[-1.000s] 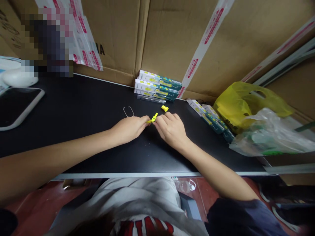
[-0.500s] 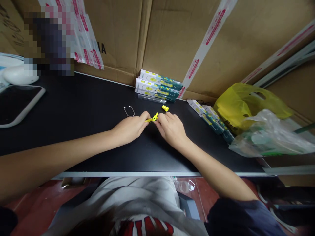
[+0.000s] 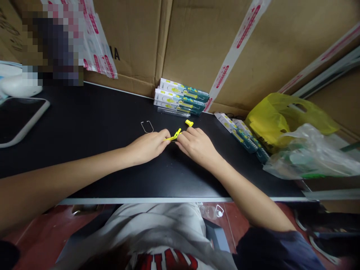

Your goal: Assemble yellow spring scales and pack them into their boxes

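Note:
Over the middle of the black table, my left hand (image 3: 150,146) is closed on a small yellow plastic part (image 3: 176,134), which sticks out from its fingertips toward the right. My right hand (image 3: 198,145) has its fingers curled at the part's right end, where a thin wire-like piece shows below; what those fingertips grip is too small to make out. Just behind my right hand lies a short yellow piece (image 3: 189,123). A bent metal wire loop (image 3: 147,127) rests on the table behind my left hand.
Printed boxes (image 3: 180,99) are stacked against the cardboard at the back, with a clear plastic strip (image 3: 173,112) before them. More boxes (image 3: 239,133) and plastic bags (image 3: 270,116) lie right. A phone (image 3: 22,116) sits far left.
My hands have moved slightly apart, and more of the yellow part now shows between them. My right fingers have shifted a little left and down.

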Tool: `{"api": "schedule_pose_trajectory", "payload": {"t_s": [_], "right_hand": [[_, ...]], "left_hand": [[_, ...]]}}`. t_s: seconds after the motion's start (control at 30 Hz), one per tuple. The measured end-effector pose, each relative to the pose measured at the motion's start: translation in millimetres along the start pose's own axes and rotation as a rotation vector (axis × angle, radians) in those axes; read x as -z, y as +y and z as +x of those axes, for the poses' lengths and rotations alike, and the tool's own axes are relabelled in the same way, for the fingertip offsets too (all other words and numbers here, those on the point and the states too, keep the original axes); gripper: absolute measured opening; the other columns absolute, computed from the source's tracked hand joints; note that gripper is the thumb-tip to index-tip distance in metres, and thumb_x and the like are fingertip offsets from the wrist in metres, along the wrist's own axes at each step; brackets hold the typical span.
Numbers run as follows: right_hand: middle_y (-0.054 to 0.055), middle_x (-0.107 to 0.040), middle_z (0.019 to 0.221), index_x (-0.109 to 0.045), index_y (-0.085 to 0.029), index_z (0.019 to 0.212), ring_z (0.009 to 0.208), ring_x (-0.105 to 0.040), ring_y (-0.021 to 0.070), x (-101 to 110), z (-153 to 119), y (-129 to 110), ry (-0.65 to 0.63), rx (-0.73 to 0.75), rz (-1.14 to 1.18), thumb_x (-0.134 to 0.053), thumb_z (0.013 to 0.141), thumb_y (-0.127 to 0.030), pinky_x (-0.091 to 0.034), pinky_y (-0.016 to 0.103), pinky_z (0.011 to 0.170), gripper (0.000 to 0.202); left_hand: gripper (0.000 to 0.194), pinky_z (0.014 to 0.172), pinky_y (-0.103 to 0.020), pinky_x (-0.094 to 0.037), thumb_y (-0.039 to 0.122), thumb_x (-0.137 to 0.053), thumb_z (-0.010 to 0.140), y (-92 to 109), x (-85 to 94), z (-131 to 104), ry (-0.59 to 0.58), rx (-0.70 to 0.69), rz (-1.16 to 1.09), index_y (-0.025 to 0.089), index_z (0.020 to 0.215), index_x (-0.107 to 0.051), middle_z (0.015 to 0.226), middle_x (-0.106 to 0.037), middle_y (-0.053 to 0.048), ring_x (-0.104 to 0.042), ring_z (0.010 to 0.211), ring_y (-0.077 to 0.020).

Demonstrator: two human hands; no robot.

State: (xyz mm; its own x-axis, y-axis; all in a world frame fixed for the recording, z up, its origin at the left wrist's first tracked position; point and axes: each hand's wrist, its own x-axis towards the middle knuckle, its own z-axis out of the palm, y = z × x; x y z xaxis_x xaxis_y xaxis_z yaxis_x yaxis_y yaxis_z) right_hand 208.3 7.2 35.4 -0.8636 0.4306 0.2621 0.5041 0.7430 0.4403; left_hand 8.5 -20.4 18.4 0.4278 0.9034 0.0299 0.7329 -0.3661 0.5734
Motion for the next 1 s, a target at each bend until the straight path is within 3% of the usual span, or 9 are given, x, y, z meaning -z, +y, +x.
{"api": "schedule_pose_trajectory", "payload": {"t_s": [0.5, 0.73, 1.0], "right_hand": [[0.004, -0.060, 0.071, -0.058, -0.016, 0.080, 0.074, -0.045, 0.0183, 0.6, -0.3, 1.0, 0.108, 0.008, -0.057, -0.035, 0.101, -0.025, -0.023, 0.033, 0.066, 0.033], [0.001, -0.059, 0.068, -0.056, -0.018, 0.076, 0.069, -0.042, 0.0170, -4.0, -1.8, 1.0, 0.222, 0.074, -0.141, -0.041, 0.100, -0.022, -0.023, 0.032, 0.066, 0.029], [0.001, -0.060, 0.066, -0.055, -0.018, 0.075, 0.069, -0.042, 0.0166, -8.7, -1.9, -3.9, 0.217, 0.025, -0.135, -0.041, 0.099, -0.021, -0.023, 0.033, 0.067, 0.028]], "left_hand": [[0.019, 0.063, -0.028, -0.041, 0.028, -0.032, 0.096, 4.5, 0.8, -2.2, 0.011, 0.001, 0.110, 0.019, 0.090, -0.047, 0.073, -0.062, -0.003, -0.060, 0.066, -0.0183], [0.021, 0.058, -0.030, -0.039, 0.030, -0.030, 0.097, 8.8, -3.3, -4.4, 0.037, 0.029, 0.286, 0.019, 0.098, -0.048, 0.081, -0.068, -0.008, -0.068, 0.074, -0.0251], [0.024, 0.052, -0.029, -0.036, 0.031, -0.027, 0.098, 11.7, -3.8, -7.2, 0.023, 0.038, 0.376, 0.019, 0.105, -0.047, 0.080, -0.069, -0.008, -0.069, 0.071, -0.0266]]}}
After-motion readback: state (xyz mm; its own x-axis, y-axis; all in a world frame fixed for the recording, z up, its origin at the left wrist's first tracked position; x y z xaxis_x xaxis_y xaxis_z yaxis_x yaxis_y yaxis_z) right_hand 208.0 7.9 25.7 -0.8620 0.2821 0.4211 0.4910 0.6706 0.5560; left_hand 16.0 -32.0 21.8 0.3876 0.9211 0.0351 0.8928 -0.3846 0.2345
